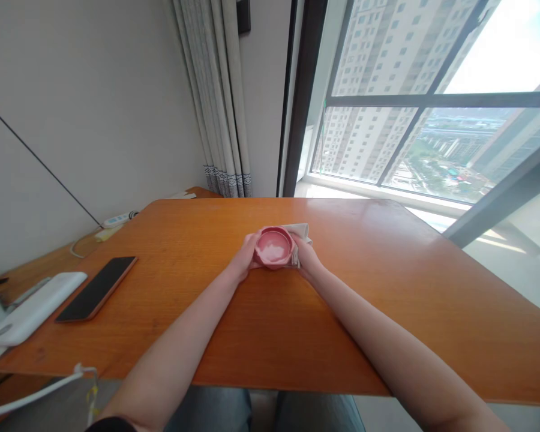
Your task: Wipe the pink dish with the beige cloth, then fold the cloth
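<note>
A small pink dish [274, 247] with a faceted rim is between my hands at the middle of the table. Its round hollow faces me. My left hand [248, 255] is closed around the dish's left side. On the other side, my right hand [306, 254] grips a pale cloth [302, 230] pressed against the dish's right edge. Part of the cloth sticks out behind the dish, and some hangs by my right fingers. Most fingertips of both hands are hidden behind the dish and cloth.
On the left of the wooden table [351, 336] lie a black-screened phone [96, 289] and a white flat device [38, 306]. A white cable [36, 393] hangs by the front left edge. A power strip [117, 219] sits near the wall. Windows [387, 144] stand to the right.
</note>
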